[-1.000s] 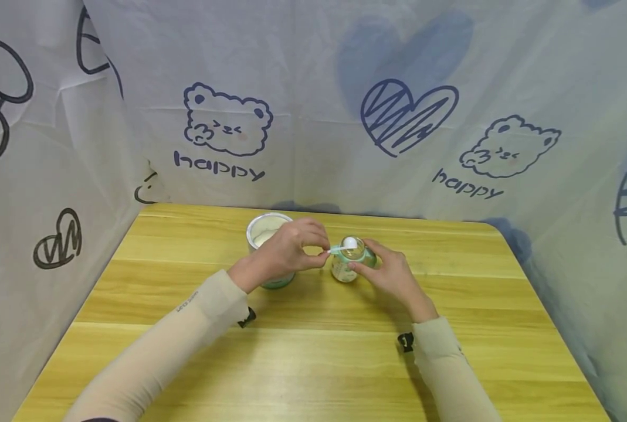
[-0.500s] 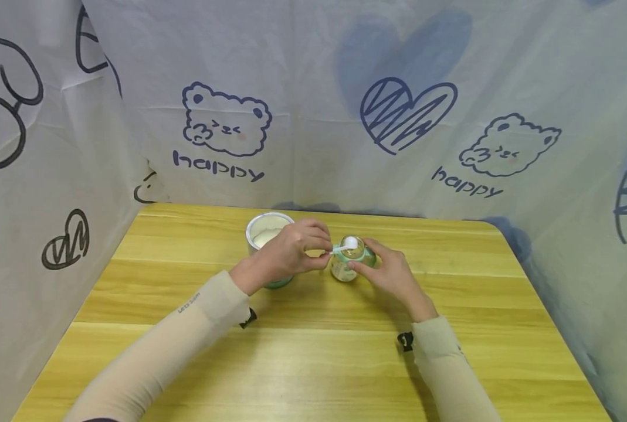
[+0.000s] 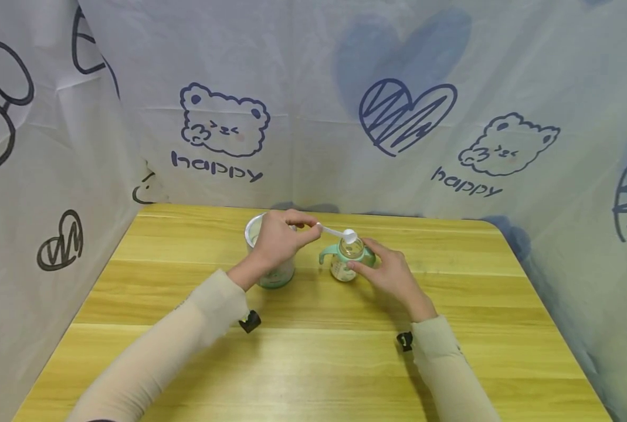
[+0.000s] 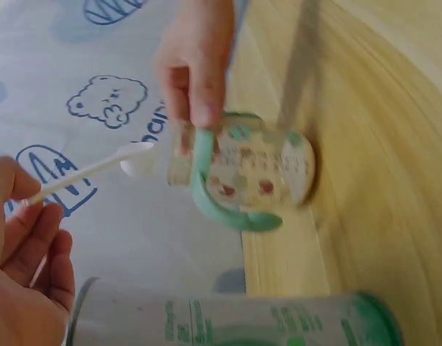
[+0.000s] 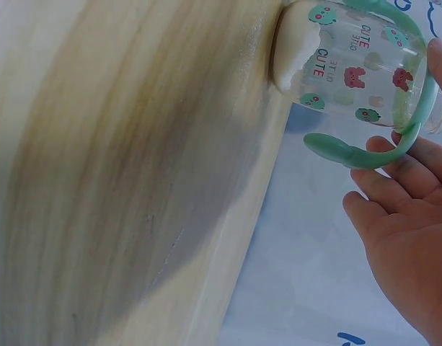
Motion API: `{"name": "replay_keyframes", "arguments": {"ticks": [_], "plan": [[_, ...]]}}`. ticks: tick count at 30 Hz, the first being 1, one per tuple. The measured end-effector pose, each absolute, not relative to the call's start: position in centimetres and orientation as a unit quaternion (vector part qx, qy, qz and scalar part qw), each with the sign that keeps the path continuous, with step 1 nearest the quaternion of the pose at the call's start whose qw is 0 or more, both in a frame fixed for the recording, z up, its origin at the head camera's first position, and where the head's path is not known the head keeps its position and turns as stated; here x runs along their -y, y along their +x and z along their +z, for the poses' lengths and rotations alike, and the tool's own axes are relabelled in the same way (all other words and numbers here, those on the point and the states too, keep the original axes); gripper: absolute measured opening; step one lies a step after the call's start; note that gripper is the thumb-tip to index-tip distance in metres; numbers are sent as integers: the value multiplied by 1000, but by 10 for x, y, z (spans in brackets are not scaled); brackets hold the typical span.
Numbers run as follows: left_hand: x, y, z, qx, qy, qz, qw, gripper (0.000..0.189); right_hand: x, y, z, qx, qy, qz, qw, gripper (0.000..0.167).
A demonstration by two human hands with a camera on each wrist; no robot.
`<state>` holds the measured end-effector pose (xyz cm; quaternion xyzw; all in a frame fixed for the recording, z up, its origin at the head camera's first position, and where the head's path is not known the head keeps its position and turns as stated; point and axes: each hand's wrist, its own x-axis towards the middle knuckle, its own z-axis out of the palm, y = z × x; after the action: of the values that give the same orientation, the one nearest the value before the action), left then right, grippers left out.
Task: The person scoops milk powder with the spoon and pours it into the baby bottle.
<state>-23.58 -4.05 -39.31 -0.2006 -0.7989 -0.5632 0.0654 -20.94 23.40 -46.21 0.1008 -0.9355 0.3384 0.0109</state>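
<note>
One white scoop [image 3: 348,236] is pinched by its handle end in the grip of the left hand [image 3: 281,237]; compared with half a second ago, it has been lifted, and a green bottle handle [image 3: 326,252], then mostly covered, is now exposed. The scoop's long axis is slanted gently downward — bowl end pointed rightward, above the bottle [image 3: 342,271] and apart from it. Upright on the counter [image 3: 318,363], mouth up, the bottle is held unmoved in the right hand's [image 3: 389,272] grip.
</note>
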Motion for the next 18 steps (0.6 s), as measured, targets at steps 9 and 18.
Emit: {"name": "replay_keyframes", "arguments": {"ticks": [9,18], "plan": [[48,-236,-382,755,-63,-653,15,20,-231,-210,-462,932,103,348,5,83],[65,-241,-375,726,-23,-688,13,22,-219,-212,-445,934,142,325,37,83]]}}
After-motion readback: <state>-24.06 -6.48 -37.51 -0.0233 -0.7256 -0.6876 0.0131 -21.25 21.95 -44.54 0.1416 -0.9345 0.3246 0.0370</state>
